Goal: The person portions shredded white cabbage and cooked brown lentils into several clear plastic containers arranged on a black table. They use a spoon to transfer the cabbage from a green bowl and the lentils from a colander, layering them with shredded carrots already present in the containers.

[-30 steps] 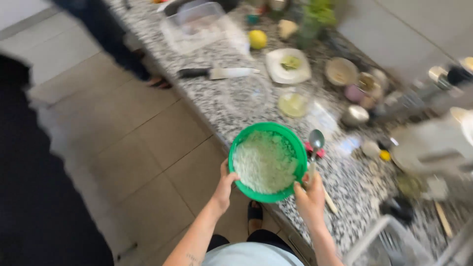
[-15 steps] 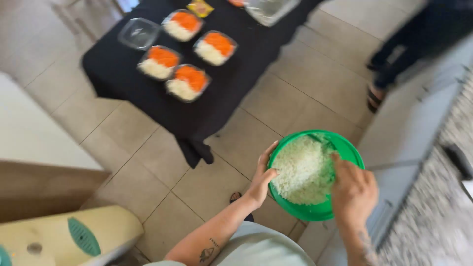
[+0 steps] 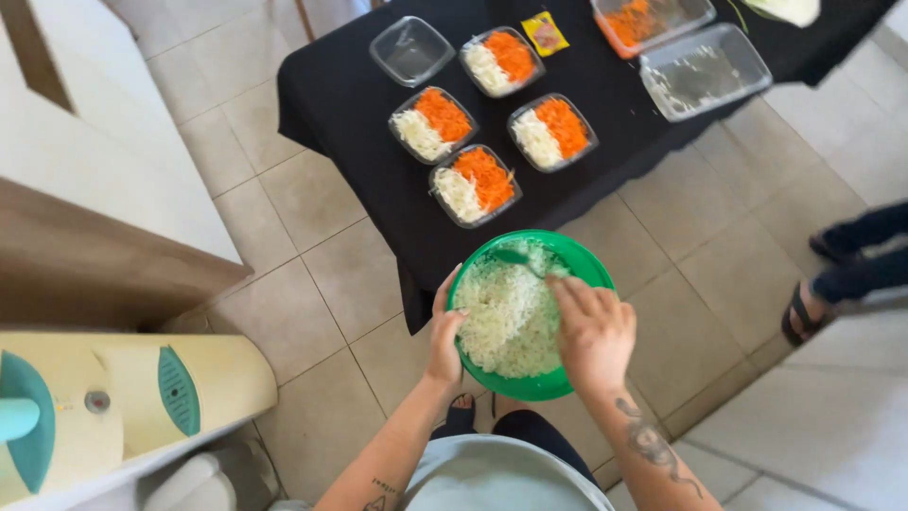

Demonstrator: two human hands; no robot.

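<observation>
Head view looks straight down on us, and low in the middle of the frame we carry a green bowl heaped with shredded white cabbage. Our left hand is clamped on the bowl's left rim, thumb over the edge and fingers under the wall, which, as we judge it, takes the weight from that side. Our right hand lies over the right part of the bowl, palm down, fingers curled into the shreds. Whether it pinches any cabbage or only rests there we cannot tell; a dark green utensil handle pokes out of the heap just beyond the fingertips, so the hand may be closing toward it.

The bowl hangs over the tiled floor, just at the near edge of a table with a black cloth in the upper middle of the frame. On the cloth stand four small clear tubs, each half white shreds and half grated carrot, grouped close together near the table's front edge, within easy reach from the bowl. An empty tub sits behind them to the upper left, and a large clear container with only scraps in it lies at upper right. Another person's feet show at the right edge.
</observation>
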